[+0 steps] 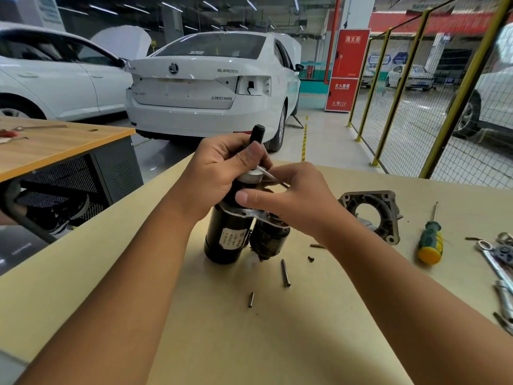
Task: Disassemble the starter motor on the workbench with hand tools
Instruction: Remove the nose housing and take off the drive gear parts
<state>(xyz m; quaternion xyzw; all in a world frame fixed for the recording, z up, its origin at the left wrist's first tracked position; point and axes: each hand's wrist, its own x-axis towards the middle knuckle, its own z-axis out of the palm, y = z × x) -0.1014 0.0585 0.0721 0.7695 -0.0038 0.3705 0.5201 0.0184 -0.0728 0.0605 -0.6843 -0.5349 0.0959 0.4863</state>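
Note:
The black starter motor (230,237) stands upright on the beige workbench (249,343), its smaller solenoid cylinder (270,240) beside it on the right. My left hand (219,173) grips the motor's upper end, where a black shaft tip (257,132) sticks out above the fingers. My right hand (291,198) pinches a thin metal tool (270,176) against the silver collar (249,176) near the top, with its thumb pressed on the motor body. The removed grey end housing (388,218) lies to the right.
A green-and-yellow screwdriver (430,240) lies right of the housing, with wrenches (497,268) at the bench's right edge. A long bolt (285,273), a short pin (251,299) and a small screw (311,258) lie in front of the motor. A second bench (55,145) stands at left.

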